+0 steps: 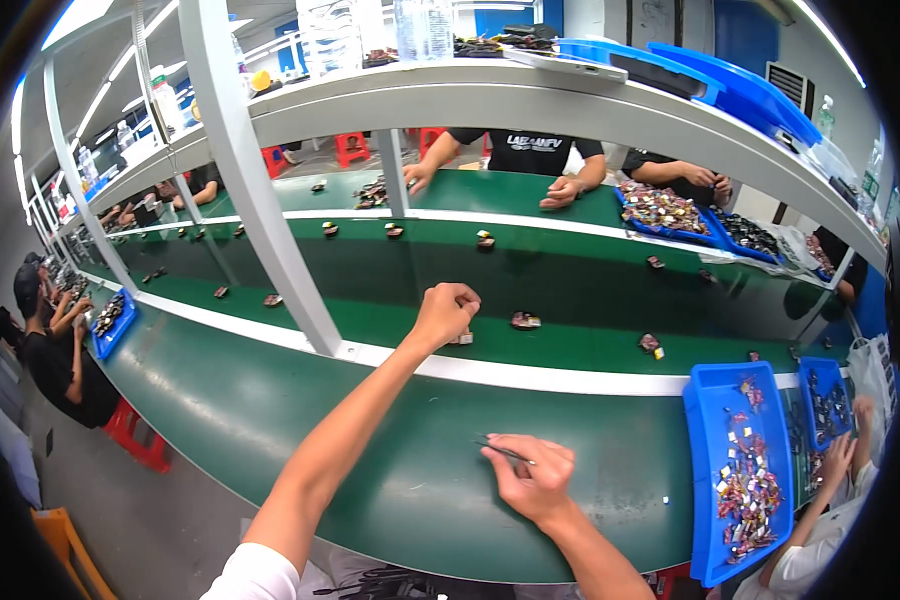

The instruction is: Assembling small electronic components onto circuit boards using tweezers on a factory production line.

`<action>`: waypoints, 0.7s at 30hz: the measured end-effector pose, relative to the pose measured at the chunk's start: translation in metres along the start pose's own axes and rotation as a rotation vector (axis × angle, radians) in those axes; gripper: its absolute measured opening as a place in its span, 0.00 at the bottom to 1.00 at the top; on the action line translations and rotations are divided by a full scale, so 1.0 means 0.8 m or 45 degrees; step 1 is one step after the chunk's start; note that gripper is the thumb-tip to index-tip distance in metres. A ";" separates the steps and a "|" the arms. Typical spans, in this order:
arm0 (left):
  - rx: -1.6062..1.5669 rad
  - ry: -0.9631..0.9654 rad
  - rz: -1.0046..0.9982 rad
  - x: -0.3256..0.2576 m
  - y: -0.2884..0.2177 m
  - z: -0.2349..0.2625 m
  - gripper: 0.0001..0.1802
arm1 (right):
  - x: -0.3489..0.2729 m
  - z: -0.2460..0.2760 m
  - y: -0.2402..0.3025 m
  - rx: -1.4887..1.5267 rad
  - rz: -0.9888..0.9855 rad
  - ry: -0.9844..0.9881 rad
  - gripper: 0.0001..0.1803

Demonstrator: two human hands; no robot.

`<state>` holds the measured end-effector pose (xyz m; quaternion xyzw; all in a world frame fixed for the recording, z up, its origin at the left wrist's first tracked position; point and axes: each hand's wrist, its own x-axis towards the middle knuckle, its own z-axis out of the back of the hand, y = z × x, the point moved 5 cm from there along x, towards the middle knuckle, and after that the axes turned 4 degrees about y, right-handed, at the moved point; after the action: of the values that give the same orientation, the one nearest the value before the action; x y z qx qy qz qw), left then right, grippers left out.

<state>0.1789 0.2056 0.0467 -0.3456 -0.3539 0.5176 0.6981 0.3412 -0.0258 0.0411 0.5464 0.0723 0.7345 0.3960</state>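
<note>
My left hand (448, 315) reaches out over the green conveyor belt (590, 345) with its fingers curled in. Whatever lies between those fingers, if anything, is hidden. Just beneath it a small part (463, 339) with a pale label shows on the belt, partly covered by the hand. Lower down, above the green worktable (410, 480), my right hand (535, 478) is closed around a thin dark pair of tweezers (510, 453), tip pointing left. Another small dark part with coloured bits (525, 320) rides on the belt to the right of my left hand.
A blue tray (698, 470) of small wired parts stands at my right, beside a second blue tray (822, 375). A white post (280, 220) rises left of my arm, under an overhead shelf (530, 95). Co-workers sit across the belt and along both sides.
</note>
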 end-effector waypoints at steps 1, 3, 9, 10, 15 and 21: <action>-0.019 0.011 -0.019 0.007 -0.008 -0.015 0.09 | -0.002 0.002 -0.001 -0.007 -0.004 -0.005 0.10; 0.071 0.120 -0.096 0.022 -0.022 -0.047 0.08 | -0.004 0.007 0.000 -0.018 0.010 -0.008 0.10; 0.240 0.140 0.111 0.065 0.017 -0.089 0.08 | -0.006 -0.003 -0.002 -0.042 -0.006 0.032 0.09; 0.268 0.167 0.133 0.065 0.019 -0.091 0.08 | -0.005 -0.003 -0.001 -0.038 0.002 0.033 0.10; 0.258 0.217 0.224 0.062 0.038 -0.080 0.11 | -0.002 -0.006 -0.003 0.019 -0.018 0.019 0.09; 0.119 0.092 -0.118 0.010 0.008 -0.055 0.11 | -0.005 -0.003 -0.008 0.126 -0.141 -0.020 0.08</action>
<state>0.2150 0.2100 0.0201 -0.3142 -0.3196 0.4880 0.7490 0.3426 -0.0229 0.0337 0.5662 0.1355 0.7027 0.4090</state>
